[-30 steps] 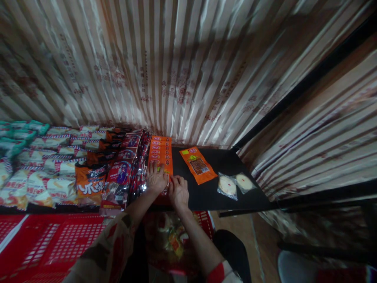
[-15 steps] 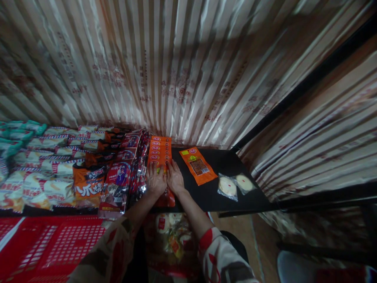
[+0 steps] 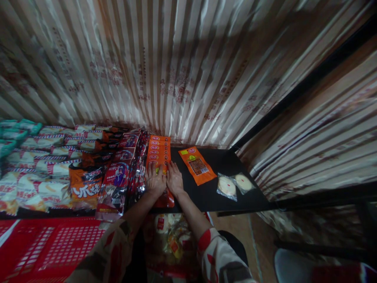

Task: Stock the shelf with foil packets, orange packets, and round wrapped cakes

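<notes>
1. I see the overlapping orange packets (image 3: pixel 159 150) beneath both hands and just beyond the fingertips.
2. My view shows the left hand (image 3: pixel 156 181) and right hand (image 3: pixel 174 179) laid flat, close together.
3. Left of them I have dark red packets (image 3: pixel 115 177).
4. Right of them I find one loose orange packet (image 3: pixel 198 166), then two clear packets (image 3: pixel 226 186).

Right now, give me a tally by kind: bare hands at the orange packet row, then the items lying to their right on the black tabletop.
Bare hands at the orange packet row: 2
Loose orange packet: 1
Pale discs in clear wrap: 2
Total: 5
</notes>
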A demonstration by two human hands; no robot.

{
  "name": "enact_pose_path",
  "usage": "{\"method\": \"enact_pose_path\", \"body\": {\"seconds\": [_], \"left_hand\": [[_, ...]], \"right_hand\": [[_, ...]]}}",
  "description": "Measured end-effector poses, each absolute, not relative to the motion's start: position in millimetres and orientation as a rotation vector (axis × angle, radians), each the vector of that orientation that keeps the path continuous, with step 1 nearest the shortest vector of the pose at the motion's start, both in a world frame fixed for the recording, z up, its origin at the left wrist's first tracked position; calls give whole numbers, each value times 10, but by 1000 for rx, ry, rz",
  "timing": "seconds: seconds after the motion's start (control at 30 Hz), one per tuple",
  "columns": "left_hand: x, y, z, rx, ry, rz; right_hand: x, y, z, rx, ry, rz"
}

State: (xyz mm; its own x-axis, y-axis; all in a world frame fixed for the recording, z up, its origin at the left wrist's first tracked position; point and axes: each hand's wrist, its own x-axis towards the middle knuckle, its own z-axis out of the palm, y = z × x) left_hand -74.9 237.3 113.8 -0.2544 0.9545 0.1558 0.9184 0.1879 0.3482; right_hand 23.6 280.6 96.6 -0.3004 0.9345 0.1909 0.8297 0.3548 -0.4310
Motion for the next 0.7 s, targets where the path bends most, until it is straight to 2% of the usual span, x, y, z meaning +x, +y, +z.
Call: {"method": "enact_pose_path", "body": {"seconds": [0.7], "left_hand": [[-740, 2364, 1193, 1893, 2363, 556]], "right_hand": [[255, 2798, 1022, -1602, -2157, 431]]}}
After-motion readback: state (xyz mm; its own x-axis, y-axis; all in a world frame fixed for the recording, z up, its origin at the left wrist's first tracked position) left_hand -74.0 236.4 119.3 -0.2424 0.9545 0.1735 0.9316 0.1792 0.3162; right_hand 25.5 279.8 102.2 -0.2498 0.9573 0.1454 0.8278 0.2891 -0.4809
